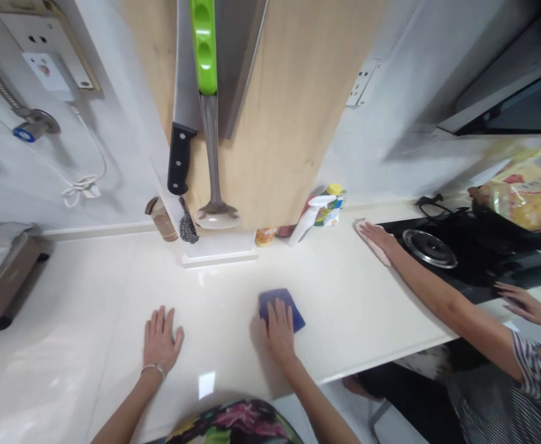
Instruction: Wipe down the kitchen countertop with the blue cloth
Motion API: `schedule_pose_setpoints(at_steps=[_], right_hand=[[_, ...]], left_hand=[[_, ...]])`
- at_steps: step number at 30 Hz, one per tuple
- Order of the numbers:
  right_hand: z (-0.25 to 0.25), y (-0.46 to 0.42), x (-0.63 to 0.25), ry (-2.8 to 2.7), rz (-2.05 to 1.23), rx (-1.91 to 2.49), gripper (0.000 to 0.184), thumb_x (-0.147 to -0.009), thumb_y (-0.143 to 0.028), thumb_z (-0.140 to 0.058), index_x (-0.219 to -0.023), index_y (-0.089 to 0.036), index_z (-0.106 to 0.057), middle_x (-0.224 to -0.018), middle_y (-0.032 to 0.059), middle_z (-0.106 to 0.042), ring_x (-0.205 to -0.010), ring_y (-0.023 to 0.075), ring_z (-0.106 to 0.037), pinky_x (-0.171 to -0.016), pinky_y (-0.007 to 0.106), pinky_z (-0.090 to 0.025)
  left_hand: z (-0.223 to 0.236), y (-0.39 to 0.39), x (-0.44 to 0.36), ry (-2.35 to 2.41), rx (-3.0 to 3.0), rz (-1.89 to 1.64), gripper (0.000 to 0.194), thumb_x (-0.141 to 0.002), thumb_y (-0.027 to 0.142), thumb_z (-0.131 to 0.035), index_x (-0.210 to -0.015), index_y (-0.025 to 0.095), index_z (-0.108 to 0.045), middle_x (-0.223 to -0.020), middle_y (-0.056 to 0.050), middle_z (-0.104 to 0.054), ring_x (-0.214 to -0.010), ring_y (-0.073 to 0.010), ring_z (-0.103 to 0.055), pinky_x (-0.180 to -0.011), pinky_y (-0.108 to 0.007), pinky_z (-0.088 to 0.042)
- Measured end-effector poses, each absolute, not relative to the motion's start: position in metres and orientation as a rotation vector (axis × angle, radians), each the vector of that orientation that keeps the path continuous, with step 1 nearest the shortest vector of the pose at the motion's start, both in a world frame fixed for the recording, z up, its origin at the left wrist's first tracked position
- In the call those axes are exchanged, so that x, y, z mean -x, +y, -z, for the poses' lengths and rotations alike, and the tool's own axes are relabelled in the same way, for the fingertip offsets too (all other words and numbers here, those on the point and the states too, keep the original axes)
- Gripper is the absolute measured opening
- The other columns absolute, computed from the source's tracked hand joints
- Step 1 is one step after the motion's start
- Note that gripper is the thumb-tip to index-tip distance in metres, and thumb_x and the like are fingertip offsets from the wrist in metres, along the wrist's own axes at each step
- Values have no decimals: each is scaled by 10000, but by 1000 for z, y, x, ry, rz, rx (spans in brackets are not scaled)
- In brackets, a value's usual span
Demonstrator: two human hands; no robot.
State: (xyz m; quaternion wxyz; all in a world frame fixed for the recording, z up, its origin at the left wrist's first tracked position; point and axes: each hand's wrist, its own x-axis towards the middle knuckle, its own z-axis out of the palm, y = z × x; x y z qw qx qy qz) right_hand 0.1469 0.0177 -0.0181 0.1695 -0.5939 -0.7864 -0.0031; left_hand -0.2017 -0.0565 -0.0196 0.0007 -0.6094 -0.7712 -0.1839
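Observation:
My left hand lies flat on the white countertop, fingers stretched out and holding nothing. My right hand rests on a folded dark blue cloth, its fingers spread flat over the near part and pressing it to the counter. The cloth's far edge and right corner show beyond the fingers. At the right, another person's hand lies on a pale pink cloth beside the stove. That person's other hand is at the stove's front edge.
A wooden board stands ahead with a knife and a green-handled ladle hanging before it. Behind the counter stand a white spray bottle and a brown jar. A black stove is right, a brown appliance left.

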Motion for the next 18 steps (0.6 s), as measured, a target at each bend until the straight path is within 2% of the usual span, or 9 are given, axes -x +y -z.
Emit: schedule_pose_setpoints(at_steps=[5, 11, 14, 18], right_hand=[[33, 32, -150, -2263, 82, 1699, 655, -936, -380, -419, -1517, -91, -331, -1641, 207, -187, -1525, 380, -117, -1192, 619, -208], [30, 108, -153, -2201, 105, 1810, 705, -940, -467, -394, -1519, -70, -323, -1634, 241, -175, -1515, 391, -139, -1193, 609, -173], [27, 146, -154, -2215, 103, 1863, 703, -938, -459, -384, -1525, -77, -314, -1635, 228, -189, -1513, 373, -155, -1205, 574, -158], [26, 186, -161, -2291, 69, 1849, 704, -920, -418, -402, -1540, -104, -288, -1642, 181, -210, -1510, 342, -181, -1210, 534, -163]], left_hand=[[21, -58, 202, -2401, 1915, 590, 614, -950, 403, -386, -1492, 118, -436, -1618, -166, -316, -1533, -330, -158, -1230, -562, -165], [20, -58, 204, -2403, 1922, 542, 617, -951, 399, -392, -1501, 120, -426, -1621, -168, -308, -1534, -324, -158, -1234, -559, -164], [21, -59, 205, -2395, 1931, 547, 632, -943, 390, -410, -1529, 153, -385, -1632, -142, -294, -1536, -316, -153, -1237, -558, -160], [21, -59, 206, -2351, 1947, 550, 636, -946, 385, -406, -1532, 138, -375, -1638, -152, -274, -1538, -318, -144, -1240, -553, -157]])
